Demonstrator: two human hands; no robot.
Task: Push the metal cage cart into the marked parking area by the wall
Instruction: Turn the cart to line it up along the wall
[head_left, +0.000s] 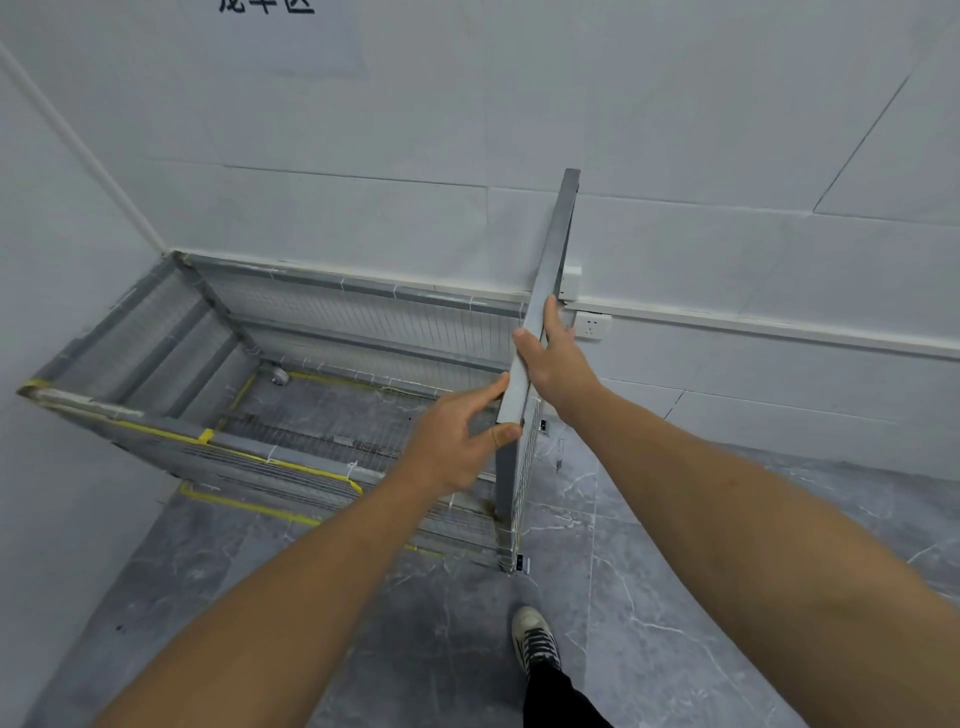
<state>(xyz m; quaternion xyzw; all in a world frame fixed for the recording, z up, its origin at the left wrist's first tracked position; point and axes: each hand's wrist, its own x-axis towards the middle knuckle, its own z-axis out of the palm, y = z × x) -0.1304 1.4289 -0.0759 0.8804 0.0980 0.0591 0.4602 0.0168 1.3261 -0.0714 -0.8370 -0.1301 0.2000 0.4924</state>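
The grey metal cage cart (322, 312) stands in the room corner, its long side against the back wall and its left end against the side wall. Its wire-mesh walls and bare wire floor are seen from above. Yellow tape lines (249, 506) on the floor run along its front and show through the mesh inside. Both hands hold the cart's tall right end frame (550, 260). My left hand (457, 441) grips the near top corner of that frame. My right hand (556, 358) clasps the top rail a little farther along.
A white wall socket (592, 326) and a white cable duct (753, 322) sit on the back wall just right of the cart. A paper sign (291, 31) hangs high on the wall. My shoe (535, 642) stands on the grey marble floor (701, 571).
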